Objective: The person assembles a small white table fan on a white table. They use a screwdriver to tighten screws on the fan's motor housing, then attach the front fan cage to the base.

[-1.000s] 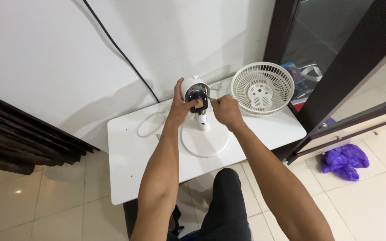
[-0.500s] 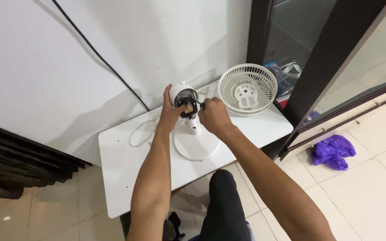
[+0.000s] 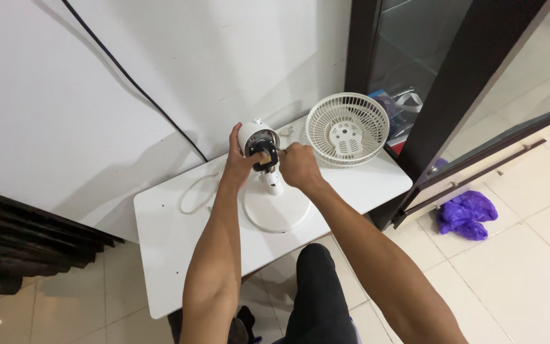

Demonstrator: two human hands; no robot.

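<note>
A small white desk fan body (image 3: 254, 137), with its motor exposed, stands on a round white base (image 3: 275, 210) on a low white table (image 3: 173, 255). My left hand (image 3: 237, 164) grips the fan's motor housing from the left. My right hand (image 3: 297, 167) is closed at the motor's front; a thin dark tool tip seems to poke from it toward the motor, but it is too small to be sure. A white fan grille (image 3: 346, 130) leans at the table's back right.
The fan's white cord (image 3: 192, 191) loops on the table by the wall. A black cable (image 3: 128, 79) runs down the white wall. A dark door frame (image 3: 440, 108) stands to the right; a purple plastic bag (image 3: 466, 215) lies on the tiled floor.
Both hands stay at the fan motor. The view has shifted, so everything sits slightly further left and lower in the frame.
</note>
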